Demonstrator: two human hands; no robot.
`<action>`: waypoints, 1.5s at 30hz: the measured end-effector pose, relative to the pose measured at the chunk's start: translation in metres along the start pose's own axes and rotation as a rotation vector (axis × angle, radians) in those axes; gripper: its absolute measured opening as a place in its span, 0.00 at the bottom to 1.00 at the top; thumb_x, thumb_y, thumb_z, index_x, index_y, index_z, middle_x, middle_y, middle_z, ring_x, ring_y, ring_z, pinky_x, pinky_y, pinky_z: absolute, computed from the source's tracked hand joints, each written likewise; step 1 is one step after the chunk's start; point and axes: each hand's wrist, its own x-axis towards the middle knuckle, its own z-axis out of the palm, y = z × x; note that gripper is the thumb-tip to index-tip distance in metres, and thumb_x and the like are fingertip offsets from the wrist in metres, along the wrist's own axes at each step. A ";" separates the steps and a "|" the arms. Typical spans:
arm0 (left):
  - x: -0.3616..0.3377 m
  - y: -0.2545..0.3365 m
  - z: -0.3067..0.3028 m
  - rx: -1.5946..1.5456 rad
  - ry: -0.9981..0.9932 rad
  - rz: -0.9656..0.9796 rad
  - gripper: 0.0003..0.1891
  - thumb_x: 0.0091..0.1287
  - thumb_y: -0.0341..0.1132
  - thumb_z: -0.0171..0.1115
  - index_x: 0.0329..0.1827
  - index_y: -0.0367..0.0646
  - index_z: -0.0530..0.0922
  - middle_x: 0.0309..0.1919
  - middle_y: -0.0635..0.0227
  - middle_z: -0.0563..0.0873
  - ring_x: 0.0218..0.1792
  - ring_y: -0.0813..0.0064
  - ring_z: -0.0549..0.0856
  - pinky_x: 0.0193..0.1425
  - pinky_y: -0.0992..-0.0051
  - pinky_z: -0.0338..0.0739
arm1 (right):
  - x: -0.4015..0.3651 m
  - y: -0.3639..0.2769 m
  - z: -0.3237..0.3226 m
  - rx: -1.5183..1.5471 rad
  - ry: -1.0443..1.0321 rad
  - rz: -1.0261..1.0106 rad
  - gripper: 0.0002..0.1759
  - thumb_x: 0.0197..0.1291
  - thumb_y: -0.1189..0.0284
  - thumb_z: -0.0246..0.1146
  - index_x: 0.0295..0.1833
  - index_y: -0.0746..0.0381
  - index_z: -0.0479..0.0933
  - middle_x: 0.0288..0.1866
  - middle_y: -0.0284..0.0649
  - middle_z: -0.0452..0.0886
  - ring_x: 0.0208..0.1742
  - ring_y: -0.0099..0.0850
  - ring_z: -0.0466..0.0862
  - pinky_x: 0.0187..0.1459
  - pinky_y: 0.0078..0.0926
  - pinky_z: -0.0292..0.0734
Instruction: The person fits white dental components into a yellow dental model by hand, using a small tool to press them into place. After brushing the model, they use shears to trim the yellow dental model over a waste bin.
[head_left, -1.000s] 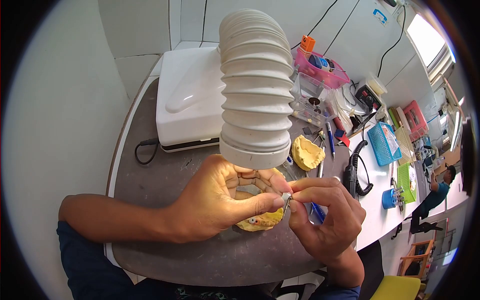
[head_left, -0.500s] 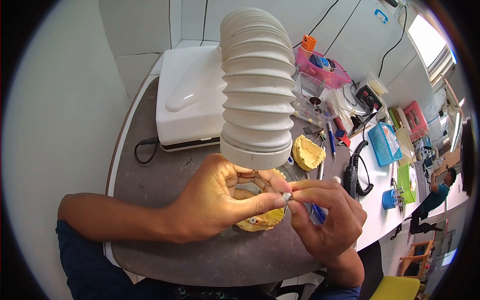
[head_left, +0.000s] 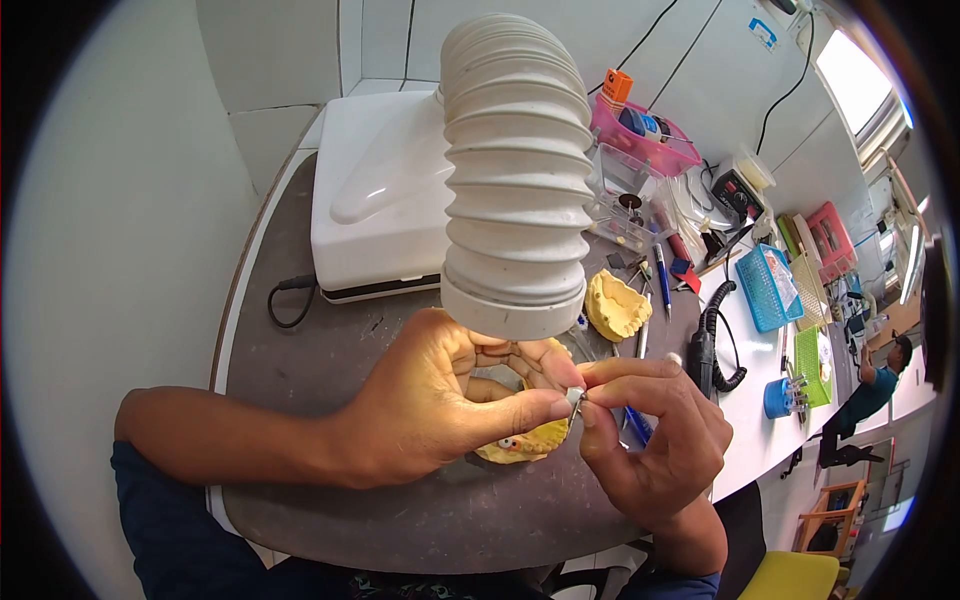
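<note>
Between the thumb and fingertips of my left hand (head_left: 440, 405) is a small whitish piece (head_left: 574, 394), tooth-like in size. My right hand (head_left: 655, 430) pinches at the same spot, its thumb and index fingertip meeting at a tiny dark metallic part against the piece. What that part belongs to is mostly hidden by the fingers. Below and behind the left hand lies a yellow plaster dental cast (head_left: 535, 445), partly covered by it. A second plaster dental cast (head_left: 617, 305) rests farther back, to the right of the hose.
A ribbed white hose (head_left: 515, 180) hangs just above my hands, beside a white machine housing (head_left: 380, 200). To the right are a black coiled-cord handpiece (head_left: 703, 355), a blue pen (head_left: 662, 275), a blue basket (head_left: 768, 290) and a blue bur holder (head_left: 785, 397). A person (head_left: 868, 395) stands far right.
Both hands stay nearly in place. The small whitish piece appears slightly turned between the fingertips.
</note>
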 end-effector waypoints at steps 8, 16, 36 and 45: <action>0.000 0.004 0.001 -0.025 -0.014 -0.036 0.07 0.67 0.30 0.71 0.42 0.35 0.84 0.42 0.68 0.87 0.45 0.83 0.84 0.55 0.78 0.81 | -0.001 0.001 0.001 0.000 0.009 -0.015 0.12 0.49 0.81 0.73 0.39 0.65 0.80 0.36 0.44 0.88 0.31 0.31 0.88 0.32 0.22 0.81; 0.000 -0.001 -0.001 -0.003 -0.015 0.016 0.07 0.67 0.29 0.70 0.42 0.33 0.85 0.43 0.66 0.88 0.47 0.82 0.84 0.56 0.78 0.83 | -0.001 0.001 0.001 -0.030 0.006 -0.024 0.11 0.49 0.81 0.73 0.38 0.65 0.80 0.37 0.44 0.88 0.30 0.31 0.87 0.31 0.22 0.81; 0.000 -0.004 -0.002 0.048 0.023 0.036 0.08 0.66 0.30 0.72 0.43 0.33 0.87 0.41 0.64 0.90 0.44 0.81 0.86 0.54 0.76 0.82 | -0.003 0.004 0.002 0.024 -0.026 0.019 0.11 0.51 0.80 0.75 0.40 0.65 0.82 0.38 0.44 0.89 0.33 0.32 0.89 0.33 0.23 0.83; 0.001 0.001 -0.006 0.057 -0.030 0.008 0.08 0.65 0.21 0.69 0.46 0.32 0.83 0.47 0.57 0.87 0.54 0.72 0.86 0.63 0.71 0.81 | -0.001 0.006 -0.001 0.206 -0.043 0.086 0.12 0.50 0.81 0.76 0.40 0.68 0.82 0.39 0.49 0.89 0.39 0.35 0.90 0.40 0.25 0.84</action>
